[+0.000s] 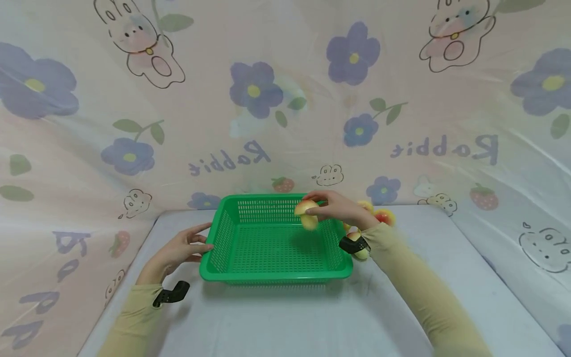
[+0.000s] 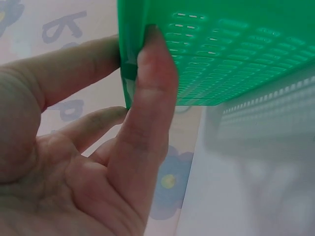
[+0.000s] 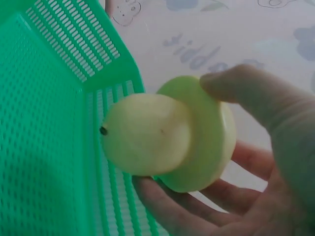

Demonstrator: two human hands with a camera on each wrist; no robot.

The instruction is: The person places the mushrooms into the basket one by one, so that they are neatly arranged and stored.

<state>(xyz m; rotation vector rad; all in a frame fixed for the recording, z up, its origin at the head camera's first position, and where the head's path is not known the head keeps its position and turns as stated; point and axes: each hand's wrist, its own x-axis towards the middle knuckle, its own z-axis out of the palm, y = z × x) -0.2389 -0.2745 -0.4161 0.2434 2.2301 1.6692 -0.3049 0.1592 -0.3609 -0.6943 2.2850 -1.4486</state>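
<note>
A toy mushroom (image 1: pixel 309 221) with an orange-tan cap and pale yellow stem hangs over the right part of a green plastic basket (image 1: pixel 276 276). My right hand (image 1: pixel 336 206) grips it by the cap between thumb and fingers. In the right wrist view the mushroom (image 3: pixel 147 132) points its stem at the basket, with a dark spot on the stem's end. At the basket's left side my left hand (image 1: pixel 183 248) pinches the rim. The left wrist view shows the left hand (image 2: pixel 98 157) with fingers on both faces of the rim (image 2: pixel 129 59).
Right of the basket, partly behind my right wrist, lie a second toy mushroom (image 1: pixel 360 253) and a red-and-yellow round piece (image 1: pixel 384 216). A white-covered table (image 1: pixel 276 322) bears everything. Behind it hangs a patterned curtain (image 1: pixel 303 109).
</note>
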